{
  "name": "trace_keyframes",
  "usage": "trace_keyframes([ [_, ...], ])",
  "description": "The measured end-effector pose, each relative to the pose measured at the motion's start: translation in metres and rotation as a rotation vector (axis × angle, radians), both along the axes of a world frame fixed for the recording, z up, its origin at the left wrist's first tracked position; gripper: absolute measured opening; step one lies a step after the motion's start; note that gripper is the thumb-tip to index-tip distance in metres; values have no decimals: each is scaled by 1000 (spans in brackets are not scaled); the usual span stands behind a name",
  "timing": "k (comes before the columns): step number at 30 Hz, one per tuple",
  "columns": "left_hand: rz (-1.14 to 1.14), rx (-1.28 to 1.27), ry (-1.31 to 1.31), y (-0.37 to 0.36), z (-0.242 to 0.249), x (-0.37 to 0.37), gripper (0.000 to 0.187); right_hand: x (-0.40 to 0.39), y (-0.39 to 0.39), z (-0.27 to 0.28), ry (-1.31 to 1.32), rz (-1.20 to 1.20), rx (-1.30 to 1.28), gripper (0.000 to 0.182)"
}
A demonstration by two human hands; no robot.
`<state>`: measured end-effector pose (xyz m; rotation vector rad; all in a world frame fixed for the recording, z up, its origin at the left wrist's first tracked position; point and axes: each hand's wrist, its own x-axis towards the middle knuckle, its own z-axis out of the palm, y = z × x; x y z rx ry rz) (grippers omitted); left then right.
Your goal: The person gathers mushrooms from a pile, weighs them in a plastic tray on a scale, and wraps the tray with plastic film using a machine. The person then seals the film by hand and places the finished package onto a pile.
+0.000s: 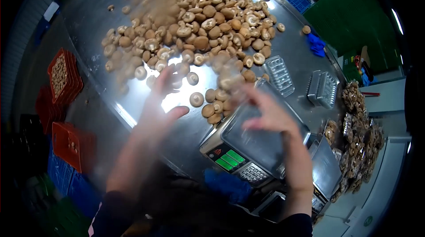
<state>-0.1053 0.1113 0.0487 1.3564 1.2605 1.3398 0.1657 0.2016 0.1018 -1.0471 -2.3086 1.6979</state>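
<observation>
My left hand is over the shiny table, blurred by motion, with thumb and fingers apart. Just past its fingertips lie loose brown mushrooms, with a large pile behind. Above the flat metal plate of a weighing scale hovers my right hand, its thumb spread from its blurred fingers and no object clearly held. Those fingertips are close to a small group of mushrooms at the scale's corner. Some mushrooms near both hands look smeared, as if moving.
Clear plastic trays lie right of the pile, with stacked ones beyond. Packed mushrooms are heaped at the right. Red crates stand at the left. A blue glove-like item lies at the table's far edge.
</observation>
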Motion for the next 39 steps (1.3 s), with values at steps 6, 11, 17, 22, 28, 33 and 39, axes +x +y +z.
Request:
trace_keyframes([
  [6, -89, -624, 92, -30, -31, -88, 13, -83, -87, -107, 772, -246, -1316, 81],
  [11, 91, -1022, -158, -94, -78, -118, 19, -127, -147, -182, 287, -703, -1005, 63],
  [17, 265, -1001, -427, -65, -124, -114, 29, -158, -143, -199, 172, -907, -760, 54],
  [22, 339, -861, -538, 40, -144, -105, 30, -181, -57, -207, 235, -1094, -598, 46],
  [28, 405, -591, -429, 164, -160, -88, 23, -194, 93, -226, 120, -1151, -383, 33],
  [33, 394, -498, -504, 169, -190, -97, 23, -208, 103, -244, 201, -1152, -164, 39],
  [39, 415, -381, -518, 118, -180, -93, 24, -203, 53, -223, 432, -1147, -273, 39],
])
